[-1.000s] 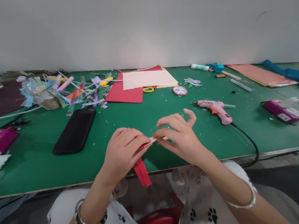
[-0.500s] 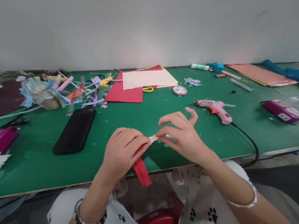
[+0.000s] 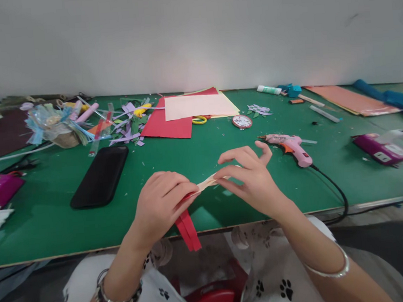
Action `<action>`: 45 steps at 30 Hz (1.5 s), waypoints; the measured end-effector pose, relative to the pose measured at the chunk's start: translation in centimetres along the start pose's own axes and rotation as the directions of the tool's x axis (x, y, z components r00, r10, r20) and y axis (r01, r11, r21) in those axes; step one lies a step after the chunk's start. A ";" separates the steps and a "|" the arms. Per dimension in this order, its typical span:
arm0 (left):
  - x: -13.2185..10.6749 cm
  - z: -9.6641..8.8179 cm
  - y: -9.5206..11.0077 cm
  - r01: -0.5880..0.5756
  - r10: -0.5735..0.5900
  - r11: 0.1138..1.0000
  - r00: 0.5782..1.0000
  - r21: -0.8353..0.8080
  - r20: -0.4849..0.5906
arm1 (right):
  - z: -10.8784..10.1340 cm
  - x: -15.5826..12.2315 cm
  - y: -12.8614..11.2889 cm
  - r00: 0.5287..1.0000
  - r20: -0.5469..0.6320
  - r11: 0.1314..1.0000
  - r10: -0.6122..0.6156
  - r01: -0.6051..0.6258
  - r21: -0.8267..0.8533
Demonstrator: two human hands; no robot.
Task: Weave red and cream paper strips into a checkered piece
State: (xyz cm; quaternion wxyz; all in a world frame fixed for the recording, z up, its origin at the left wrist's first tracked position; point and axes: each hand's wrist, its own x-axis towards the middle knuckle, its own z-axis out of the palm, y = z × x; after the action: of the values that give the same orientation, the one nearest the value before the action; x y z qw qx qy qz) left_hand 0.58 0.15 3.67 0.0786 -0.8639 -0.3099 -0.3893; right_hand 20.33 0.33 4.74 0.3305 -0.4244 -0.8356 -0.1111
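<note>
Red paper strips hang from beneath my left hand, whose fingers are closed on them and on one end of a cream paper strip. My right hand pinches the cream strip farther along between thumb and index finger, with its other fingers raised. The cream strip slants up to the right between the two hands, above the near edge of the green table. My left palm hides where the red and cream paper meet.
A black phone lies left of my hands. The pink glue gun lies to the right, its cord running over the table edge. Paper sheets, purple and green scraps and a round tin are farther back. Purple power strips flank both sides.
My right hand has moved slightly right and my left hand slightly left, so more of the cream strip shows between them. The red strips shifted a little left with my left hand.
</note>
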 end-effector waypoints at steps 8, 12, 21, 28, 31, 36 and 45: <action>0.0 -0.1 -0.2 0.037 -0.037 0.999 0.999 0.006 -0.002 | -0.2 0.0 0.5 1.000 0.013 1.000 0.014 -0.014 -0.003; -0.1 -0.2 -0.3 0.092 -0.092 0.996 0.996 0.004 -0.008 | -0.3 -0.1 1.0 0.998 0.015 0.998 0.057 -0.056 -0.017; -0.1 -0.1 -0.3 0.333 -0.330 0.926 0.943 -0.177 0.049 | -0.2 -0.1 1.6 0.993 0.051 0.994 0.108 -0.110 0.025; 0.2 -0.2 -0.7 0.469 -0.446 0.845 0.883 -0.258 0.146 | -0.2 0.0 1.6 0.986 0.089 0.986 0.144 -0.150 0.069; 0.2 -0.3 -0.9 0.484 -0.453 0.830 0.875 -0.278 0.172 | -0.4 0.0 1.8 0.980 0.108 0.982 0.165 -0.174 0.077; 0.0 -0.4 -1.4 0.491 -0.455 0.827 0.870 -0.272 0.188 | -0.6 0.0 2.2 0.968 0.142 0.968 0.207 -0.224 0.110; 0.1 -0.2 -1.7 0.675 -0.558 0.649 0.736 -0.351 0.384 | -0.3 0.3 1.8 0.925 0.081 0.892 0.371 -0.379 0.248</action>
State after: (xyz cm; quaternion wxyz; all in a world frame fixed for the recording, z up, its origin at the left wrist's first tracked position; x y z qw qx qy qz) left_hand -0.50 1.46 3.72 -0.3084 -0.7375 -0.4905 -0.3470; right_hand 21.77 1.46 4.99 0.3850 -0.5324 -0.7505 0.0715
